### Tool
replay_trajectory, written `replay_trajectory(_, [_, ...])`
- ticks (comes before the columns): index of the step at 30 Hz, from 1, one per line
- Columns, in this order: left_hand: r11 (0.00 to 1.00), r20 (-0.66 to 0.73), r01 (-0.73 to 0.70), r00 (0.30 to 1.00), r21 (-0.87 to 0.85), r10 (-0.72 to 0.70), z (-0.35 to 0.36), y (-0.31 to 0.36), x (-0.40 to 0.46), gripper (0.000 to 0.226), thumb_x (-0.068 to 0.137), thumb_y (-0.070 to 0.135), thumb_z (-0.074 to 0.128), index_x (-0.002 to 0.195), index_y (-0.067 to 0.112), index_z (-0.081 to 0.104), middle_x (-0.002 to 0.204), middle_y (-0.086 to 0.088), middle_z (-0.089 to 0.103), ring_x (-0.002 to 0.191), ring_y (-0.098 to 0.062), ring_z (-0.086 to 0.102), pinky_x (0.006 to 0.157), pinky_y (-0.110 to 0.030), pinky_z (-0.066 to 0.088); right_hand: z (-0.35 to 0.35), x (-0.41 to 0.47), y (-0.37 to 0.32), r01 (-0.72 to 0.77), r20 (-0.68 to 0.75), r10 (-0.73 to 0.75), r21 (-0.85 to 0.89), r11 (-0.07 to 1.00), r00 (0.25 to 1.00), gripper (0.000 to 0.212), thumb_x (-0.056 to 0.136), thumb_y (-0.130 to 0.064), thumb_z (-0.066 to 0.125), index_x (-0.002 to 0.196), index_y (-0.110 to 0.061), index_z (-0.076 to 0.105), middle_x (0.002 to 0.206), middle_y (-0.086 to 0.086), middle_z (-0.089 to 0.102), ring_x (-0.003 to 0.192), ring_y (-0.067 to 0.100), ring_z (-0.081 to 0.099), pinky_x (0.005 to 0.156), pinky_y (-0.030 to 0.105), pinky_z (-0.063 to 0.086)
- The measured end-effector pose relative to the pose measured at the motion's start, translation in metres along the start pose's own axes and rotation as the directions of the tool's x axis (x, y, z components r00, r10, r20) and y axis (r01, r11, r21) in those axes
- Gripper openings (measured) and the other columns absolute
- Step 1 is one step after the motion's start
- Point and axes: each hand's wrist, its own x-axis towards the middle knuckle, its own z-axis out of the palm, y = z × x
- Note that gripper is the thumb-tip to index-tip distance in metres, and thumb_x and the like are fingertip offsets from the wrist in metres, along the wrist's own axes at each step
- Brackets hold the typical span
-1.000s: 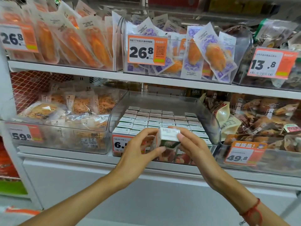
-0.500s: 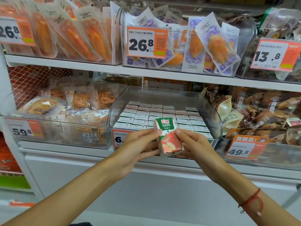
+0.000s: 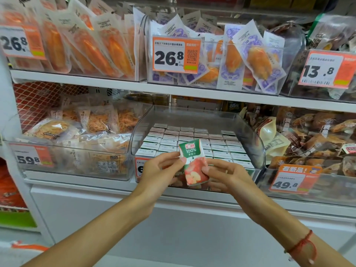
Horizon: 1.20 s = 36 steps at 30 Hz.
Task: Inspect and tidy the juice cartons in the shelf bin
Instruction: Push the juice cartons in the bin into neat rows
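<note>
A small juice carton is held upright, slightly tilted, between two hands in front of the clear shelf bin. The left hand pinches its left edge with thumb and fingertips; the right hand pinches its right edge lower down. The carton's front faces the camera, green on top with "100%" and apples printed below. Just behind and above the grip, rows of cartons stand packed in the bin, tops up. A red cord bracelet circles the right wrist.
</note>
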Motion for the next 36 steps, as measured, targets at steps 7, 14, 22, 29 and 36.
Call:
replay_trajectory(7, [0.998,-0.020,0.040,0.999,-0.056,-0.041,0.009,-0.001,-0.004,0.028,0.078,0.028,0.080,0.101,0.017,0.068,0.090,0.000,0.077,0.075,-0.010,0.074,0.056,-0.016,0.055,0.023,-0.009,0.008,0.259,-0.168,-0.397,-0.524,0.811,0.902,0.044,0.070,-0.032,0.084,0.109,-0.030,0.065,0.076,-0.016,0.065,0.072,-0.008,0.061,0.059,0.009,0.047])
replay_trajectory(14, [0.999,0.036,0.016,0.999,-0.042,-0.014,-0.002,-0.004,0.003,0.038,0.065,0.036,0.084,0.099,0.032,0.067,0.103,0.009,0.074,0.092,-0.006,0.072,0.071,-0.017,0.056,0.007,0.003,0.006,0.018,0.031,-0.013,-0.172,0.985,0.999,0.042,0.082,-0.031,0.074,0.121,-0.030,0.059,0.109,-0.004,0.065,0.092,0.003,0.068,0.075,0.019,0.055])
replay_trajectory(22, [0.998,0.208,-0.042,0.977,-0.035,0.049,-0.007,-0.002,0.003,0.045,0.068,0.042,0.075,0.111,0.032,0.068,0.106,0.013,0.075,0.099,-0.004,0.070,0.077,-0.017,0.056,0.007,-0.003,0.009,0.087,0.129,-0.069,-0.143,0.986,0.989,0.050,0.079,-0.040,0.071,0.125,-0.025,0.061,0.107,-0.012,0.073,0.100,0.003,0.068,0.086,0.017,0.053])
replay_trajectory(29, [0.998,0.027,-0.064,0.998,-0.009,0.064,0.008,-0.013,-0.001,0.014,0.081,0.024,0.077,0.092,0.031,0.070,0.092,0.011,0.077,0.091,-0.008,0.073,0.078,-0.026,0.060,0.015,-0.004,0.015,0.173,-0.183,-0.354,-0.618,0.767,0.917,0.054,0.063,-0.050,0.084,0.106,-0.034,0.056,0.088,-0.019,0.065,0.078,-0.010,0.061,0.063,0.011,0.052])
replay_trajectory(36, [0.990,0.174,0.121,0.979,-0.071,-0.108,-0.004,0.000,0.004,0.027,0.092,0.024,0.064,0.117,0.014,0.068,0.102,-0.002,0.076,0.095,-0.013,0.073,0.073,-0.019,0.058,0.011,0.001,0.007,0.139,-0.084,-0.163,-0.240,0.961,0.983,0.036,0.079,-0.047,0.067,0.106,-0.023,0.067,0.095,-0.003,0.071,0.076,-0.001,0.068,0.062,0.015,0.053])
